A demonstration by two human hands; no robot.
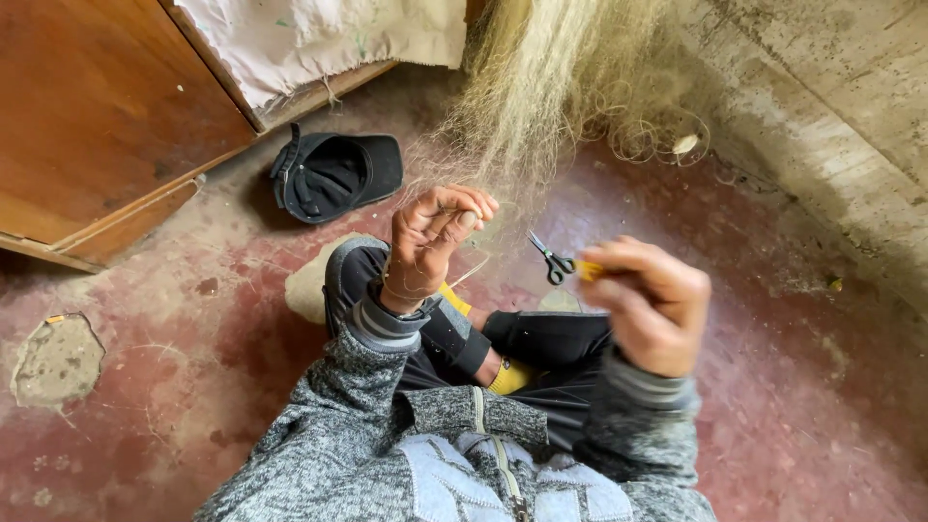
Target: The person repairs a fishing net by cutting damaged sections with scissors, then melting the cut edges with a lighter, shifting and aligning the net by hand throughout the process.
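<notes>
The pale, straw-coloured fine-mesh fishing net [541, 87] hangs from twelve o'clock in a loose bunch, trailing to the worn red concrete floor [822, 406] and towards the person's lap. The left hand [430, 242], at the centre of the frame, has its fingertips pinched together on a few strands of the net's lower edge. The right hand [652, 304], at about four o'clock from the left, is curled closed round a small yellow tool [590, 270] whose tip just shows (its kind cannot be told).

The net looks very light, limp and prone to tangling or snagging; its thin filaments are likely slippery and easy to cut. It would best be taken a few meshes at a time, pinched between fingertips and kept taut, rather than grabbed in a handful.

Counted: one net, one yellow tool, one pair of small black-handled scissors [551, 259] lying on the floor between the hands, one dark cap [333, 176] upside down at ten o'clock, and one brown wooden cabinet [97, 116] at the far upper left.
</notes>
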